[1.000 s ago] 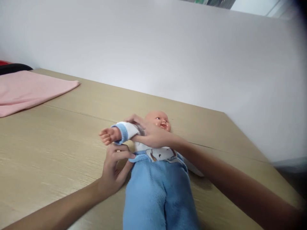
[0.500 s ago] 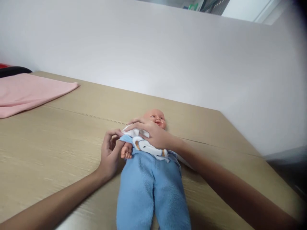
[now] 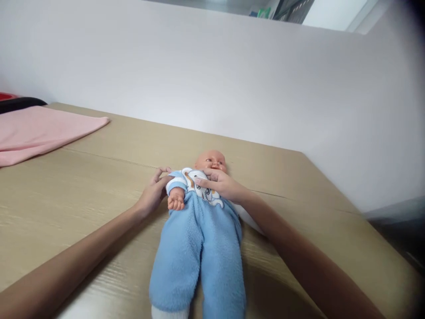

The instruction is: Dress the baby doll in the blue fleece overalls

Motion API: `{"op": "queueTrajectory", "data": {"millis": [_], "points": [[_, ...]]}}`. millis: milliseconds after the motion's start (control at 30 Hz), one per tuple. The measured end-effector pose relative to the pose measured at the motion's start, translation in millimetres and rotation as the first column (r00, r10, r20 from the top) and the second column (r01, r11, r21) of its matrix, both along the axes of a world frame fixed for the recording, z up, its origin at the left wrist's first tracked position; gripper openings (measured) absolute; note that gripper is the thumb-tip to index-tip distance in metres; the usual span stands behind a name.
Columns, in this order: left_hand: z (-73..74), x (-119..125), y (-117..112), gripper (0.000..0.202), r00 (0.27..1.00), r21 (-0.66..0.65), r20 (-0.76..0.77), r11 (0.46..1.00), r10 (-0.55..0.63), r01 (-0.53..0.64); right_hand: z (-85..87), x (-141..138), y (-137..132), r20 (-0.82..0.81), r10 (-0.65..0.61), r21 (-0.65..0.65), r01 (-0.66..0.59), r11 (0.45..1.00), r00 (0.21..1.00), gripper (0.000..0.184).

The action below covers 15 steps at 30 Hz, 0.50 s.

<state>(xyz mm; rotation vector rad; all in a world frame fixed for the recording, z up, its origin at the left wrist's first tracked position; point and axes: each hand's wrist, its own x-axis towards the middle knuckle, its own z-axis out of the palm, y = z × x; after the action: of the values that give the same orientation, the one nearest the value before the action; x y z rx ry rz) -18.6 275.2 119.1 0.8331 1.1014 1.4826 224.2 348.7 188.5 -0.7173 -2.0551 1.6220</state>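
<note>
A baby doll (image 3: 212,159) lies on its back on the table, head away from me. It has on a fleecy blue romper (image 3: 199,239) with a white animal face on the chest. One doll hand (image 3: 176,199) pokes out of a white sleeve with a blue cuff (image 3: 177,183). At that sleeve's shoulder, my left hand (image 3: 153,192) is closed on the romper's edge with bent fingers. My right hand (image 3: 227,185) lies over the chest, thumb and fingers closed on the romper's front below the chin. The doll's other arm is hidden behind my wrist.
To the far left lies a pink cloth (image 3: 43,130), with a black and red object (image 3: 20,103) behind it. A pale wall (image 3: 212,79) rises along the back edge of the wooden table (image 3: 93,204). Something white (image 3: 247,217) shows partly under my right forearm.
The sleeve now sits higher, baring the cuff and whole doll hand. My left hand has moved up to the shoulder; my right hand has shifted right, uncovering the animal face. More legs show.
</note>
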Motion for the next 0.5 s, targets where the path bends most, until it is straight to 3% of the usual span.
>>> {"op": "queueTrajectory", "data": {"millis": [67, 200, 333, 500], "points": [[-6.3, -3.1, 4.7, 0.04, 0.999, 0.04, -0.04, 0.999, -0.021, 0.023, -6.2, 3.4, 2.7, -0.061, -0.024, -0.091, 0.018, 0.996, 0.998, 0.048], [-15.1, -9.6, 10.1, 0.026, 0.987, 0.142, -0.159, 0.989, -0.019, 0.042, -20.1, 8.8, 1.1, -0.11, -0.088, -0.121, 0.075, 0.99, 0.99, 0.052], [-7.6, -13.5, 18.5, 0.021, 0.973, 0.131, -0.212, 0.984, -0.087, 0.117, -31.5, 10.4, -0.5, -0.178, -0.112, -0.144, 0.087, 0.986, 0.978, 0.055], [5.3, 2.4, 43.2, 0.035, 0.972, 0.027, -0.127, 0.979, -0.196, 0.201, -37.9, 12.5, -0.1, -0.217, -0.161, -0.232, 0.109, 0.966, 0.963, 0.053]]}}
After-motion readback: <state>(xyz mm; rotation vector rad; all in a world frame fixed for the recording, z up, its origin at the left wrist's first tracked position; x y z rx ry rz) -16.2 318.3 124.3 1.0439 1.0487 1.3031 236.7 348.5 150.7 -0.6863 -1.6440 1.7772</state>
